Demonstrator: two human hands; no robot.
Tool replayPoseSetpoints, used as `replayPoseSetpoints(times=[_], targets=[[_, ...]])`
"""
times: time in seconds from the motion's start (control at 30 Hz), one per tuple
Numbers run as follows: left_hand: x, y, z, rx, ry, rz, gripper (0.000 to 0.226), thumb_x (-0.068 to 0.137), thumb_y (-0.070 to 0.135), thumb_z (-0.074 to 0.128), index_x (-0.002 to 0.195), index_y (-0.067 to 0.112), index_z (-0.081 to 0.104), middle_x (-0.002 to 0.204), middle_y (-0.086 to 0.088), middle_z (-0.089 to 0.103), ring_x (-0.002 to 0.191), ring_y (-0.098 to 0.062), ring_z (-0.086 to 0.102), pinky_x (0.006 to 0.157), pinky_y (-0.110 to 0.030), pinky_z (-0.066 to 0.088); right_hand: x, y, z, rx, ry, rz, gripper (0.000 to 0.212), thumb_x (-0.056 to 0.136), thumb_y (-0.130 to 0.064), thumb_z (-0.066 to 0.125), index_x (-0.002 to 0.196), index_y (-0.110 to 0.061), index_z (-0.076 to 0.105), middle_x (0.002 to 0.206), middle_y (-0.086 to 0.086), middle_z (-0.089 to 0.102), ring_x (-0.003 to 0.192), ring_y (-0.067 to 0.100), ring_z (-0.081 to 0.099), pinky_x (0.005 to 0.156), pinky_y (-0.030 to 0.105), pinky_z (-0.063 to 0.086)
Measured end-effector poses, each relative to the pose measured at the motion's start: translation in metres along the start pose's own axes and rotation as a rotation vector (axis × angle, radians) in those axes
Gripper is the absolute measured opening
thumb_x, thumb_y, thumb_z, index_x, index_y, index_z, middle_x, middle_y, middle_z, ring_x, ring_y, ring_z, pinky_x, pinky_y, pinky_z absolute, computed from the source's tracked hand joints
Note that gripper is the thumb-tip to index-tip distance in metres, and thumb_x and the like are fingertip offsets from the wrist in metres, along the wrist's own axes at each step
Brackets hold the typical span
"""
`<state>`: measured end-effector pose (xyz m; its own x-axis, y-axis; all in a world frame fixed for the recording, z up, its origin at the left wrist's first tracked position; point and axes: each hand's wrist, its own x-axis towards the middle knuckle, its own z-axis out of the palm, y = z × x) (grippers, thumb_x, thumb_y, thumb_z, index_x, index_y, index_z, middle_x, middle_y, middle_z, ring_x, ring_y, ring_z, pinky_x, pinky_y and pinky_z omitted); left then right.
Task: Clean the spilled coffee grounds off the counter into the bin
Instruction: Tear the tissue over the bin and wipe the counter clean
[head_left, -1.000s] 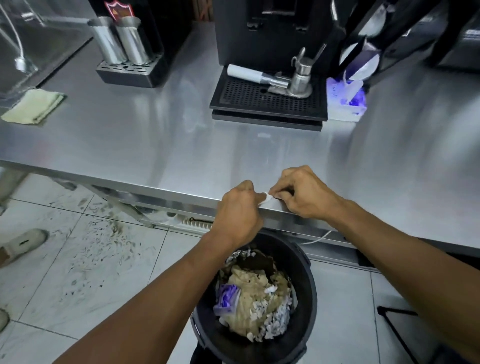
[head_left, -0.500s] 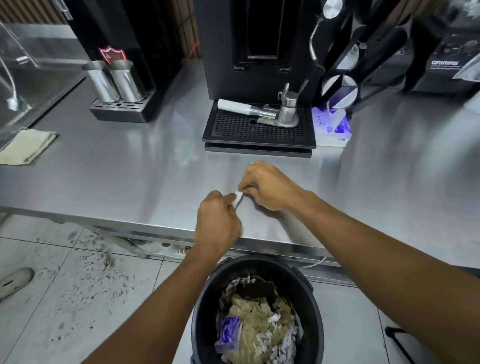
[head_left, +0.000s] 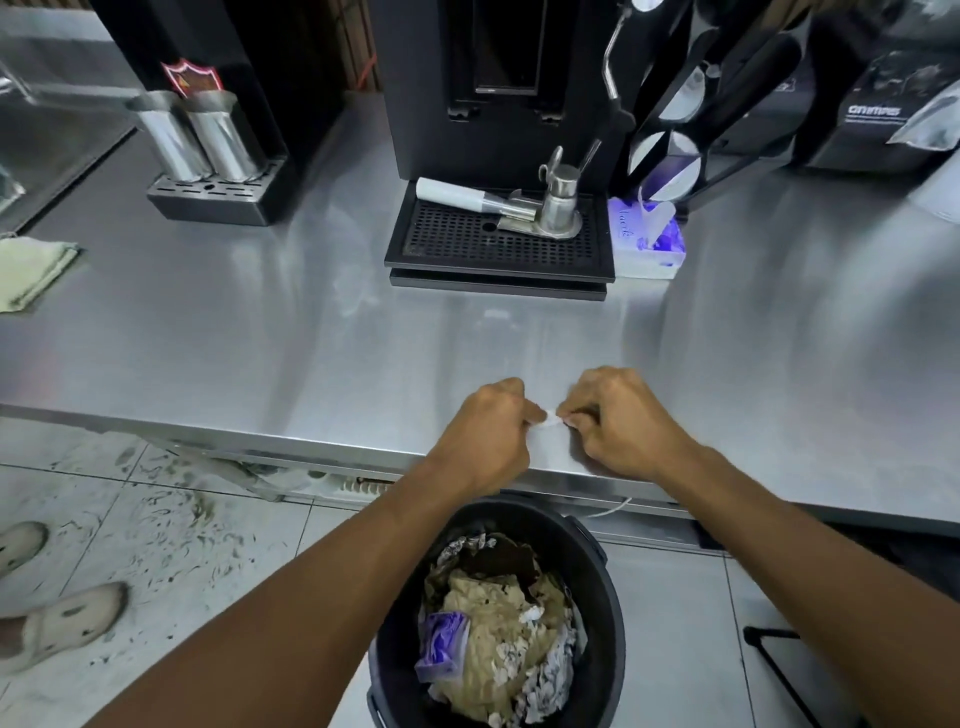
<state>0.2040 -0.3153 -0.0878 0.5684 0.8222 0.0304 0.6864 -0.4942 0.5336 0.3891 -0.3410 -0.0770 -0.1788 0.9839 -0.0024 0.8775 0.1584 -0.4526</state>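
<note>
Bin: a black bin (head_left: 605, 587) is parked on the floor right under the table edge, already stuffed with crumpled paper, foil and a purple wrapper.

Left hand: the left hand (head_left: 485, 434) is curled nearly closed, and one end of a small white scrap (head_left: 550, 419) is pinched at the fingertips.

Right hand: the right hand (head_left: 615, 415) is closed the same way, and the other end of that scrap is gripped, so the scrap is held between the two hands.

Scrap: it is kept low over the table (head_left: 260, 343) near the front edge, just above the bin; whether any grounds are caught in it cannot be told.

Coffee grounds: none can be made out on the steel anywhere in view.

Progress: the wiping looks all but done, going by the bare shine of the surface; what seems left is for the scrap to be dropped into the bin below.

Further back: a black drip tray (head_left: 498, 244) carrying a metal jug sits under the coffee machine, with a tissue pack (head_left: 647, 239) just beside it.

Far left: a folded green cloth (head_left: 31, 270) lies untouched.
</note>
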Motion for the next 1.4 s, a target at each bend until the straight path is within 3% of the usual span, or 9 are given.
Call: replayPoseSetpoints(times=[0.2,0.3,0.5,0.67,0.73,0.87,1.1,1.23,1.4], targets=[[-0.023,0.005,-0.019,-0.034,-0.241,0.126,0.038,0.080,-0.004,0.054,0.108,0.013,0.074,0.086,0.004,0.055,0.085,-0.015,0.057,0.078,-0.032,0.053,-0.046,-0.030,0.004,0.168,-0.033,0.234,0.027,0.069,0.002,0.065,0.078,-0.020,0.080,0.078,-0.007,0.074,0.070,0.005,0.064,0.073,0.023,0.056],[-0.017,-0.011,-0.043,-0.087,-0.162,0.065,0.033,0.083,-0.001,0.054,0.104,0.014,0.075,0.088,0.001,0.058,0.083,-0.014,0.058,0.077,-0.035,0.053,-0.027,-0.048,0.009,0.228,0.065,0.227,0.029,0.070,0.002,0.063,0.079,-0.021,0.079,0.078,-0.009,0.073,0.070,0.004,0.063,0.074,0.021,0.055],[-0.035,-0.059,-0.087,-0.108,0.264,-0.183,0.028,0.083,0.009,0.055,0.097,0.019,0.077,0.078,0.000,0.063,0.071,-0.012,0.059,0.070,-0.024,0.048,0.079,-0.090,0.021,0.047,0.206,-0.137,0.017,0.080,-0.010,0.070,0.087,-0.022,0.079,0.084,-0.010,0.069,0.084,0.013,0.047,0.078,0.026,0.046],[-0.067,-0.118,-0.110,-0.065,0.473,-0.481,0.020,0.075,0.003,0.066,0.087,0.015,0.077,0.068,0.005,0.067,0.059,-0.007,0.060,0.064,-0.018,0.050,0.163,-0.159,0.075,-0.076,0.084,-0.573,0.021,0.070,-0.006,0.075,0.084,-0.022,0.077,0.084,-0.009,0.068,0.083,0.016,0.049,0.069,0.030,0.043],[-0.071,-0.147,-0.121,-0.012,0.503,-0.570,0.019,0.074,0.000,0.065,0.078,0.016,0.075,0.060,0.007,0.061,0.051,-0.006,0.051,0.055,-0.007,0.039,0.198,-0.185,0.095,-0.131,0.040,-0.667,0.022,0.074,-0.007,0.073,0.088,-0.024,0.077,0.086,-0.010,0.066,0.086,0.015,0.045,0.070,0.028,0.039],[-0.055,-0.203,-0.142,0.117,0.517,-0.683,0.024,0.069,-0.005,0.065,0.056,0.015,0.062,0.046,0.005,0.044,0.041,-0.006,0.032,0.046,-0.013,0.017,0.262,-0.228,0.120,-0.239,-0.022,-0.739,0.023,0.069,-0.003,0.073,0.076,-0.025,0.075,0.076,-0.010,0.064,0.081,0.015,0.043,0.065,0.028,0.034],[0.021,-0.268,-0.167,0.020,0.533,-0.683,0.029,0.077,0.000,0.055,0.050,0.012,0.055,0.047,-0.002,0.050,0.042,-0.013,0.041,0.045,-0.018,0.021,0.355,-0.245,0.120,-0.261,-0.056,-0.624,0.024,0.056,0.003,0.070,0.056,-0.019,0.062,0.066,-0.003,0.062,0.076,0.022,0.046,0.062,0.031,0.022],[0.078,-0.291,-0.179,-0.003,0.498,-0.617,0.027,0.079,0.004,0.053,0.052,0.009,0.053,0.053,-0.008,0.050,0.048,-0.022,0.043,0.046,-0.024,0.024,0.401,-0.225,0.099,-0.426,0.006,-0.409,0.021,0.071,0.000,0.067,0.075,-0.019,0.073,0.080,-0.001,0.066,0.089,0.022,0.049,0.067,0.032,0.027],[0.149,-0.304,-0.180,0.099,0.386,-0.492,0.018,0.082,0.011,0.057,0.069,0.007,0.069,0.065,-0.010,0.059,0.059,-0.026,0.055,0.055,-0.033,0.045,0.422,-0.199,0.061,-0.550,0.007,-0.216,0.031,0.085,0.003,0.057,0.108,-0.011,0.070,0.108,0.012,0.064,0.105,0.029,0.054,0.087,0.036,0.043]])
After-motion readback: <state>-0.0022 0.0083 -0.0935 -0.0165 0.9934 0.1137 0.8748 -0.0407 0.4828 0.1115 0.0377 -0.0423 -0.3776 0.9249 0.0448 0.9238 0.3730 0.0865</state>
